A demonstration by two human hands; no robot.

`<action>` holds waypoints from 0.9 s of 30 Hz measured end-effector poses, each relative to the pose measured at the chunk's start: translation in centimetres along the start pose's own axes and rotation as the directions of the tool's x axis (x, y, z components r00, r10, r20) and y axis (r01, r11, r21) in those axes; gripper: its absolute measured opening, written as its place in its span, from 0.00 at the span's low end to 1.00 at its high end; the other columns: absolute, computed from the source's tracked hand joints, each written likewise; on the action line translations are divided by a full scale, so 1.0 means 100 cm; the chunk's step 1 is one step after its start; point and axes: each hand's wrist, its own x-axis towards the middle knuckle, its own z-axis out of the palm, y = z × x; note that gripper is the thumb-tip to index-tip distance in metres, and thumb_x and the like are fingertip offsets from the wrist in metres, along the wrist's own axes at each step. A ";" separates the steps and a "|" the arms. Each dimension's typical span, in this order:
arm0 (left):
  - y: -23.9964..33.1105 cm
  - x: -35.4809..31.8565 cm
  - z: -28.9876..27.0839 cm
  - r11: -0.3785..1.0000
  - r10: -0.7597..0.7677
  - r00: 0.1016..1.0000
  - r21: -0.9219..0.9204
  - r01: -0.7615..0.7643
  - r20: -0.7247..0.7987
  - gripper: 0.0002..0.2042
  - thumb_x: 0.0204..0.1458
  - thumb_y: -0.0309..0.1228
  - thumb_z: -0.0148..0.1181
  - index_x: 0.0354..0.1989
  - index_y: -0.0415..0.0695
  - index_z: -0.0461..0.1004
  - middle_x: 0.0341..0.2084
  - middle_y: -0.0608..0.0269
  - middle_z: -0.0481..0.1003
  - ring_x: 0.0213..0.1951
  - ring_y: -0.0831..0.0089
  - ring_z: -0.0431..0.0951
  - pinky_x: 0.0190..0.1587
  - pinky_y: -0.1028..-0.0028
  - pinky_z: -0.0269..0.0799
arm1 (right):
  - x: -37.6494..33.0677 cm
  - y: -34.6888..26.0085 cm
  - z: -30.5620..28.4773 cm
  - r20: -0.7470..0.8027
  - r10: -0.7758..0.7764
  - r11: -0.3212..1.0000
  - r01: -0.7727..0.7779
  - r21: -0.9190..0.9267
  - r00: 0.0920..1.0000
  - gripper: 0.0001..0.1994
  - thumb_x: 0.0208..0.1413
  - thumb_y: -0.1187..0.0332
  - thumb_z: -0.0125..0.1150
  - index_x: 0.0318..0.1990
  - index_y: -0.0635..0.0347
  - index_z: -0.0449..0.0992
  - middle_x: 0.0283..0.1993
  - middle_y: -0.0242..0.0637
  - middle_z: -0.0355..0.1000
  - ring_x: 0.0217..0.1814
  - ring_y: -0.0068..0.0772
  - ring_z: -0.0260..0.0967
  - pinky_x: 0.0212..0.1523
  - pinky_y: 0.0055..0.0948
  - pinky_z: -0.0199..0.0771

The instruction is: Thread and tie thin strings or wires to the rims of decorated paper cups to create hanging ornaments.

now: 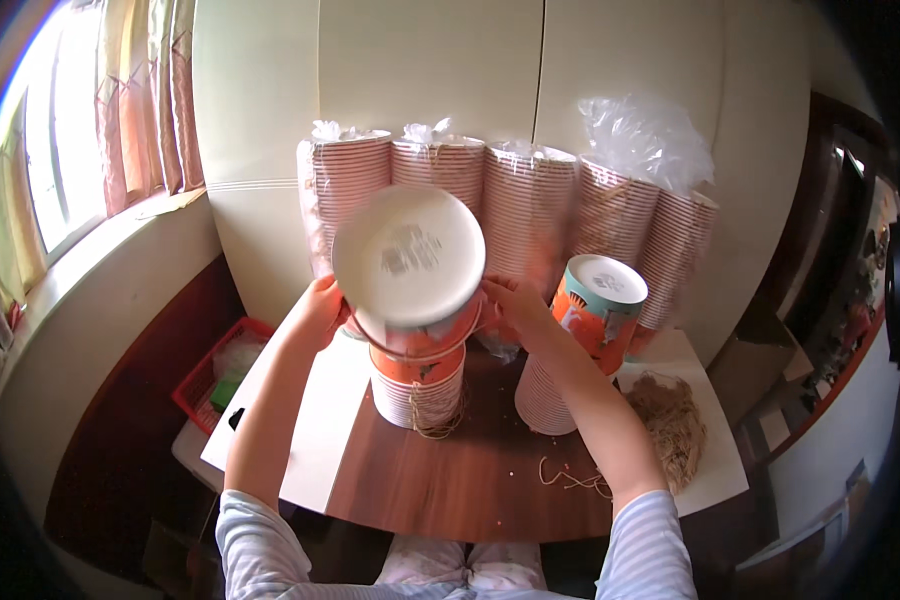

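A paper bucket (408,215) is upside down between my two hands, its round white base facing me. My left hand (317,308) grips its left rim and my right hand (510,303) its right rim. The bucket is slightly blurred. Just below it stands a stack of nested paper buckets (392,398), orange at the top with pale rims beneath. It cannot be seen whether the held bucket touches this stack. Thin twine (435,405) hangs down the stack's front. Behind my right forearm is a second stack (538,400), topped by an upturned orange and teal bucket (595,325).
Several tall columns of plastic-wrapped buckets (530,200) line the table's back. A heap of twine (670,425) lies on the right, with a loose strand (570,480) near the front edge of the brown tabletop (420,490). A red basket (205,375) sits at left.
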 end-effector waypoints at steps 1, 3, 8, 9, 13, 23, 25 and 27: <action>-0.007 0.016 -0.008 0.997 -0.019 0.999 0.070 0.017 0.037 0.09 0.55 0.29 0.45 0.32 0.39 0.71 0.15 0.69 0.68 0.14 0.82 0.60 0.16 0.81 0.55 | 0.007 -0.002 0.005 -0.047 0.008 1.000 -0.009 -0.010 0.999 0.12 0.54 0.64 0.52 0.40 0.63 0.73 0.25 0.25 0.68 0.23 0.14 0.59 0.20 0.14 0.56; -0.021 0.036 0.000 0.994 -0.051 0.999 0.100 0.051 -0.004 0.09 0.54 0.27 0.44 0.27 0.40 0.71 0.14 0.69 0.67 0.13 0.82 0.60 0.15 0.81 0.54 | 0.024 0.010 -0.005 -0.092 0.110 0.980 -0.123 -0.155 0.990 0.13 0.55 0.65 0.51 0.42 0.65 0.72 0.31 0.31 0.71 0.29 0.19 0.64 0.26 0.17 0.63; -0.062 0.052 0.001 0.968 -0.127 0.991 0.214 0.133 -0.042 0.10 0.55 0.33 0.45 0.25 0.44 0.70 0.12 0.73 0.65 0.10 0.85 0.56 0.11 0.81 0.47 | 0.058 0.075 -0.025 -0.093 -0.009 0.994 -0.002 -0.114 0.996 0.12 0.53 0.64 0.53 0.42 0.60 0.73 0.25 0.26 0.68 0.21 0.16 0.60 0.20 0.19 0.59; -0.069 0.052 -0.005 0.966 -0.135 0.990 0.214 0.143 -0.049 0.10 0.55 0.33 0.45 0.25 0.44 0.70 0.12 0.73 0.65 0.10 0.85 0.56 0.11 0.81 0.47 | 0.056 0.079 -0.022 -0.089 0.001 0.994 -0.011 -0.111 0.996 0.12 0.53 0.64 0.53 0.42 0.60 0.73 0.25 0.26 0.68 0.21 0.16 0.60 0.20 0.19 0.59; -0.091 0.043 -0.010 0.933 -0.167 0.984 0.313 0.179 -0.064 0.10 0.54 0.34 0.43 0.28 0.46 0.70 0.11 0.73 0.63 0.10 0.85 0.55 0.11 0.82 0.45 | 0.044 0.091 -0.015 -0.071 0.068 0.988 -0.077 -0.136 0.995 0.12 0.53 0.68 0.52 0.43 0.64 0.73 0.33 0.31 0.71 0.33 0.20 0.62 0.34 0.20 0.61; -0.135 0.034 -0.026 0.861 -0.058 0.977 0.485 0.152 -0.204 0.11 0.54 0.38 0.40 0.28 0.45 0.65 0.13 0.71 0.62 0.13 0.83 0.58 0.12 0.80 0.49 | 0.056 0.123 -0.013 -0.069 -0.014 0.929 -0.012 -0.369 0.998 0.11 0.54 0.70 0.49 0.41 0.67 0.74 0.37 0.34 0.73 0.39 0.24 0.66 0.42 0.22 0.63; -0.140 0.034 -0.024 0.834 -0.074 0.976 0.524 0.172 -0.203 0.12 0.54 0.39 0.40 0.28 0.45 0.65 0.14 0.71 0.63 0.14 0.82 0.58 0.12 0.80 0.50 | 0.052 0.127 -0.013 -0.080 -0.043 0.932 0.011 -0.362 0.996 0.12 0.53 0.71 0.49 0.41 0.67 0.74 0.38 0.40 0.73 0.40 0.28 0.68 0.42 0.25 0.64; -0.146 0.035 -0.026 0.838 -0.074 0.978 0.520 0.166 -0.193 0.12 0.54 0.39 0.40 0.29 0.44 0.65 0.15 0.71 0.63 0.15 0.82 0.58 0.12 0.80 0.50 | 0.051 0.131 -0.013 -0.090 -0.073 0.934 0.037 -0.354 0.993 0.12 0.53 0.72 0.48 0.42 0.68 0.73 0.39 0.46 0.73 0.41 0.32 0.69 0.42 0.27 0.66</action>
